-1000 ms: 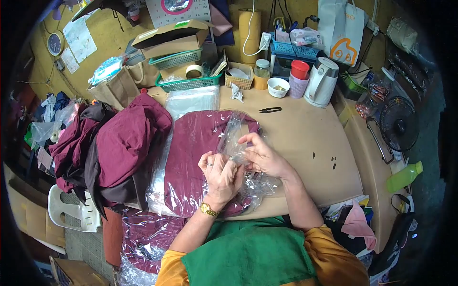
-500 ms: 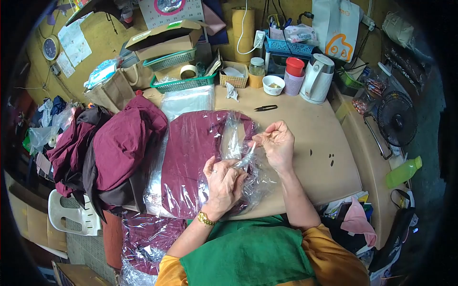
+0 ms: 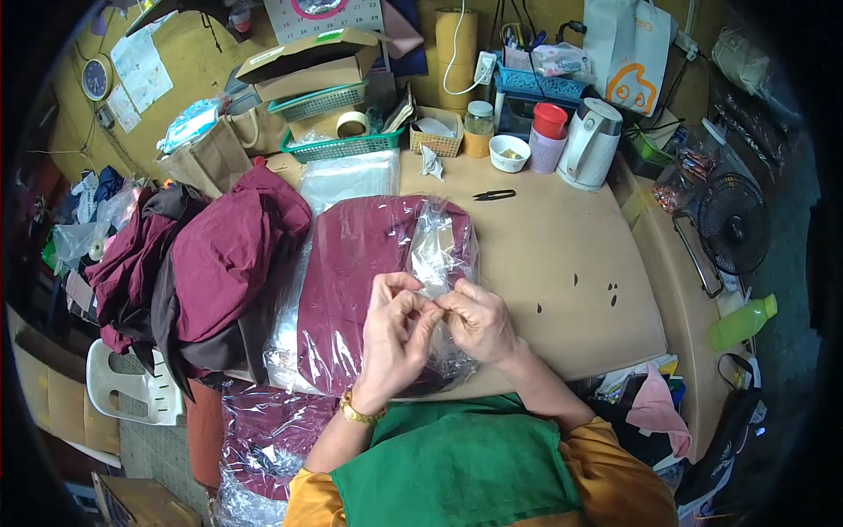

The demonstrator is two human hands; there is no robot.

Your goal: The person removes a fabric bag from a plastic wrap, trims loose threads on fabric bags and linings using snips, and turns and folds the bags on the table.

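Brown table [image 3: 571, 246]: maroon garment [image 3: 347, 255] in plastic bag [image 3: 432, 239], toward nine-o'clock side. Left hand [image 3: 392, 342] and right hand [image 3: 479, 321] nearly meet, narrowly pinching bag's film. From garment: kettle [image 3: 587, 149] two o'clock, fan [image 3: 734, 218] three, stool [image 3: 105, 373] eight, loose clothes [image 3: 224, 272] nine.

White kettle [image 3: 587, 158] beside a red-topped lilac container [image 3: 546, 152], black fan [image 3: 734, 220], yellow-green bottle [image 3: 740, 325], round wall clock [image 3: 97, 79]
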